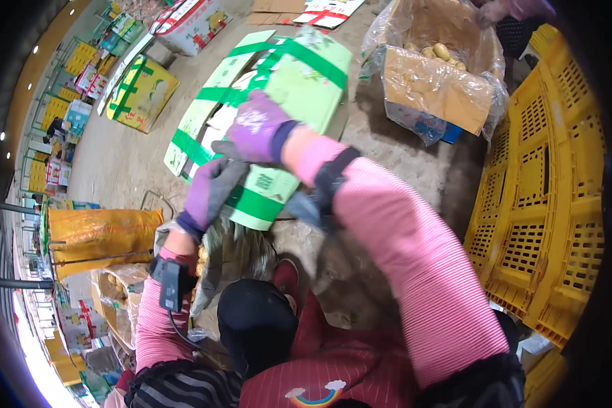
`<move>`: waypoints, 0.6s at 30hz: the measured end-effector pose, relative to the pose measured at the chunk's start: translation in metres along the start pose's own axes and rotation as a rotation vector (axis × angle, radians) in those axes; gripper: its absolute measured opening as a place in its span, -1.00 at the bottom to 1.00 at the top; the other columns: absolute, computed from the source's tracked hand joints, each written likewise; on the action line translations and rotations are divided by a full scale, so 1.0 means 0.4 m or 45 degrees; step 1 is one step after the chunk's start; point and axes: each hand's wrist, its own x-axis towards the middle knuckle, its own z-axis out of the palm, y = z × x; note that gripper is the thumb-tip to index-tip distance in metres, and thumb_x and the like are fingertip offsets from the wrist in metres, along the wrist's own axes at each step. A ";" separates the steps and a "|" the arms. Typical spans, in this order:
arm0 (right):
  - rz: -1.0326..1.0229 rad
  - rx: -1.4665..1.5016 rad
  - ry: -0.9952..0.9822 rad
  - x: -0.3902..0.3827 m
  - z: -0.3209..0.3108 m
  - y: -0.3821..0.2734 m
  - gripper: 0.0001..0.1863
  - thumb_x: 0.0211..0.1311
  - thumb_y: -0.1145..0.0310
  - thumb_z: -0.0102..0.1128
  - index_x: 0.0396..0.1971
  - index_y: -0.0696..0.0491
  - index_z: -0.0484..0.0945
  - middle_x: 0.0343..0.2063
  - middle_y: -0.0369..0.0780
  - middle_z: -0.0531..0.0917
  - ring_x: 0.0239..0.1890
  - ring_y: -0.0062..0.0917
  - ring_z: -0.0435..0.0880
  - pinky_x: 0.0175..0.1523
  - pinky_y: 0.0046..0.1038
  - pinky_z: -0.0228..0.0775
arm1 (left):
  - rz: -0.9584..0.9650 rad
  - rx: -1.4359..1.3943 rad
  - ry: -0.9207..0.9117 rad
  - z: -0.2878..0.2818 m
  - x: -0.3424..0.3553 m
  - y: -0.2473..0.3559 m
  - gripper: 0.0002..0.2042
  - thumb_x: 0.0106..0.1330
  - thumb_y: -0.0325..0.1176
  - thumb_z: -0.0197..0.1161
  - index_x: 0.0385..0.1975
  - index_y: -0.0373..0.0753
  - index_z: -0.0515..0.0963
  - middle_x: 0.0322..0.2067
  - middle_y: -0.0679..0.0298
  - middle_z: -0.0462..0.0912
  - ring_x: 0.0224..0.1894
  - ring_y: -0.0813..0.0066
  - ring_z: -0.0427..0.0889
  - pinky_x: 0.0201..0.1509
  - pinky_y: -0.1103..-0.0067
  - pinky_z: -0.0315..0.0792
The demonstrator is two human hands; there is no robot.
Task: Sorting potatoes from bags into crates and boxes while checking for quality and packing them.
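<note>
A pale green carton (306, 75) crossed with dark green tape lies on the floor ahead of me, its top flaps parted by a gap with white showing. Over its near side, my two purple-and-grey gloved hands come together. My right hand (257, 129) is closed, knuckles up, above the middle of the carton. Just below and left of it, the grey fingers of my left hand (214, 189) are bent and pressed together. Whatever lies between the fingers of either hand is hidden. By my left forearm stands an opened sack (241, 255) with potatoes partly visible.
Stacked yellow plastic crates (523, 197) wall off the right. At the upper right, a plastic-lined cardboard box (438, 85) holds potatoes, and another person's gloved hand (506, 10) touches its rim. An orange sack (105, 234) and a yellow taped carton (141, 94) stand left.
</note>
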 end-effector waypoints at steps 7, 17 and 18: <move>-0.095 -0.056 0.211 -0.033 0.030 0.139 -0.65 0.37 0.00 -0.05 -0.39 -0.20 0.70 -0.52 -0.20 0.67 -0.34 -0.23 0.67 -0.08 -0.21 0.37 | -0.143 -0.246 0.072 0.127 0.013 0.115 -0.70 0.26 -0.15 0.31 -0.47 -0.31 0.58 -0.54 0.41 0.55 -0.50 0.63 0.46 -0.43 0.59 0.30; 0.225 0.594 0.660 0.090 0.141 0.101 -0.66 0.23 0.13 0.19 -0.19 0.08 0.66 -0.25 -0.02 0.71 -0.12 -0.13 0.69 0.24 -0.16 0.39 | -0.156 -0.835 -0.112 0.116 0.047 -0.025 -0.61 0.31 -0.21 0.37 -0.08 -0.41 0.51 -0.24 0.29 0.63 -0.18 0.55 0.58 -0.07 0.53 0.48; 0.384 0.738 0.675 0.098 0.122 0.107 -0.59 0.21 0.16 0.21 -0.03 0.08 0.62 -0.06 0.03 0.66 0.03 -0.11 0.64 0.22 -0.20 0.43 | -0.151 -0.927 -0.145 0.109 0.044 -0.027 -0.56 0.32 -0.23 0.37 0.01 -0.45 0.49 -0.19 0.26 0.65 -0.14 0.52 0.61 -0.01 0.53 0.50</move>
